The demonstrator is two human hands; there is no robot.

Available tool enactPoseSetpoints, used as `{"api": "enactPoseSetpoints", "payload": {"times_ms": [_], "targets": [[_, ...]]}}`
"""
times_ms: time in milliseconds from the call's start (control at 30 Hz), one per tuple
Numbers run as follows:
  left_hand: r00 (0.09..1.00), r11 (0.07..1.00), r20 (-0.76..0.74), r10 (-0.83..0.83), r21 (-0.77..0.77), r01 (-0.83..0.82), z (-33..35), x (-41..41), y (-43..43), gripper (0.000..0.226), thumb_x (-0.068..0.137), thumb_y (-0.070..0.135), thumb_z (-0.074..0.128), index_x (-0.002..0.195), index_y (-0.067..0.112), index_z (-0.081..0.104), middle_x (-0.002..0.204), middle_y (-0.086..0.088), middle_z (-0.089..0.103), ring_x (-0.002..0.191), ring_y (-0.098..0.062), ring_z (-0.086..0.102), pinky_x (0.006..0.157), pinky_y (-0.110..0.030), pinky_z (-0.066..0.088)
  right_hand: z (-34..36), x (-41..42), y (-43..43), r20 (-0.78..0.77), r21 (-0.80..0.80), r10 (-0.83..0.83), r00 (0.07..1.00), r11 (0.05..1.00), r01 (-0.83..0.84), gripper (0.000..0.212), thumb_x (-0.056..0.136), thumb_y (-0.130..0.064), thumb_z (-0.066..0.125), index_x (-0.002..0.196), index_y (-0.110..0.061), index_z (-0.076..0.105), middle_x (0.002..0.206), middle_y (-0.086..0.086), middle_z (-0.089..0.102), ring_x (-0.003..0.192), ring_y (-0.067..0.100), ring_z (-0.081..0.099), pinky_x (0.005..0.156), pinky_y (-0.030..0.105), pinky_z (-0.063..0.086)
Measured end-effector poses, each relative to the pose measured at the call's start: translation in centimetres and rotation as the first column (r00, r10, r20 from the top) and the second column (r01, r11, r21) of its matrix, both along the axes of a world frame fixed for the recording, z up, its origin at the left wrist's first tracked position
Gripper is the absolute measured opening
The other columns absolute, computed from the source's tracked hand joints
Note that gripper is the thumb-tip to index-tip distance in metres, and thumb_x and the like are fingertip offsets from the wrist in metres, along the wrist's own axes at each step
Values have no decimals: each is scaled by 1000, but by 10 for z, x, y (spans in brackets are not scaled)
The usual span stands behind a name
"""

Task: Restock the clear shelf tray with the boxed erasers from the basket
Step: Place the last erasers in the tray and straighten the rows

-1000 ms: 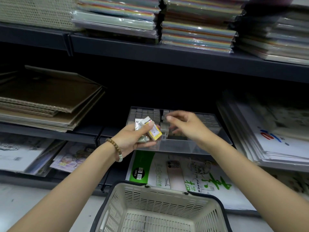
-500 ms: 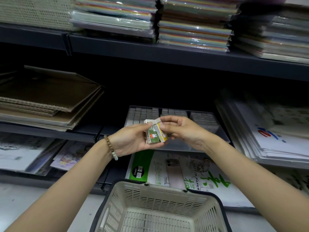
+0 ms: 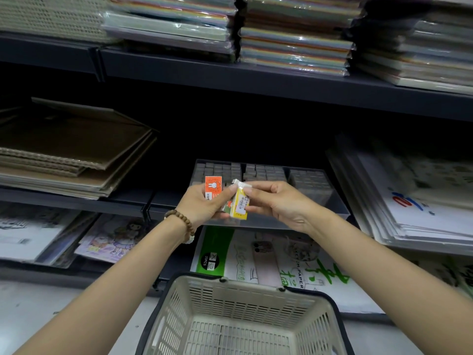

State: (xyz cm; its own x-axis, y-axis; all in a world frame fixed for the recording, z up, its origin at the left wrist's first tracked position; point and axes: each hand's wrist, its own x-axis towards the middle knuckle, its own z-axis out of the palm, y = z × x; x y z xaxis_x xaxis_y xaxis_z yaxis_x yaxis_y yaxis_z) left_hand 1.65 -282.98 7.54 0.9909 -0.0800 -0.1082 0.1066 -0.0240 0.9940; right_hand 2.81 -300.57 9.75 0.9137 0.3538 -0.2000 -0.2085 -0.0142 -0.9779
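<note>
Both hands meet in front of the clear shelf tray (image 3: 332, 201), which holds rows of grey boxed erasers at its back. My left hand (image 3: 204, 206) grips a small bundle of boxed erasers, with an orange eraser box (image 3: 213, 185) standing up at its top. My right hand (image 3: 276, 201) pinches a yellow eraser box (image 3: 240, 204) by its upper end, right beside the left hand's bundle. The beige basket (image 3: 245, 293) sits below my arms; its visible bottom shows no boxes.
The tray sits on a dark middle shelf between stacked brown cardboard sheets (image 3: 71, 149) on the left and a slanted pile of paper pads (image 3: 409, 196) on the right. Wrapped coloured paper packs (image 3: 294, 44) fill the shelf above. Sketch paper packs (image 3: 268, 254) lie below.
My right hand came back from the tray to my left hand and took hold of the yellow box. The orange box now shows at the top of the left hand's bundle.
</note>
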Motion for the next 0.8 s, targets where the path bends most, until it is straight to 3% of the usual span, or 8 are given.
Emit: {"api": "enactPoseSetpoints", "payload": {"times_ms": [100,167,233,333,400,533,633,800], "targets": [[998,994,-22,-53,-95,51,2,0,-3,34,83,41,57,90,8,68,87,-5,74,78,-13,72,61,-17,56,3,3,-8,49,-70,-9,999,997,13,29,89,-13,60,117,-6,60,96,7,71,81,10,69,66,17,56],[998,988,-45,-44,-148,37,6,1,0,32,94,34,46,95,9,67,91,-6,74,78,-14,72,63,-19,57,9,9,-18,178,-156,-84,980,981,113,31,89,-14,61,119,-8,58,94,0,69,76,7,65,61,15,52],[1000,992,-11,-5,-128,3,10,4,8,33,98,32,38,98,11,64,95,-6,72,78,-13,71,63,-20,57,15,17,-33,336,-214,-131,933,954,211,31,91,-14,58,121,-8,56,94,-5,65,75,2,60,57,12,47],[995,995,68,75,-75,-69,12,9,18,33,99,33,35,101,11,60,96,-5,69,74,-9,70,62,-19,57,17,24,-46,455,-345,-30,890,916,207,28,92,-16,56,119,-8,55,93,-3,61,61,-5,56,55,11,45],[992,991,76,105,-90,-98,12,10,20,33,99,33,35,102,11,60,94,-3,69,70,-8,70,60,-18,56,11,27,-44,463,-440,35,886,877,196,28,92,-16,57,118,-7,54,97,4,61,57,0,55,57,14,48],[988,991,93,120,-75,-113,8,11,19,32,99,33,37,100,12,60,95,-4,69,71,-7,70,63,-19,57,-3,31,-28,383,-481,135,914,874,72,27,90,-12,59,113,0,53,95,13,59,67,15,62,66,19,56],[989,990,89,120,-79,-113,5,11,20,30,99,32,37,97,13,60,93,-5,69,70,-7,70,63,-19,57,-13,32,-21,386,-658,283,878,752,47,28,86,-19,66,109,-5,58,97,8,61,83,20,63,79,29,53],[991,991,73,115,-81,-109,3,13,22,30,99,33,38,95,14,61,92,-4,69,71,-7,70,64,-19,57,-21,29,-19,368,-636,180,912,765,106,27,79,-22,74,98,-12,57,90,1,58,86,14,57,78,24,45]]}}
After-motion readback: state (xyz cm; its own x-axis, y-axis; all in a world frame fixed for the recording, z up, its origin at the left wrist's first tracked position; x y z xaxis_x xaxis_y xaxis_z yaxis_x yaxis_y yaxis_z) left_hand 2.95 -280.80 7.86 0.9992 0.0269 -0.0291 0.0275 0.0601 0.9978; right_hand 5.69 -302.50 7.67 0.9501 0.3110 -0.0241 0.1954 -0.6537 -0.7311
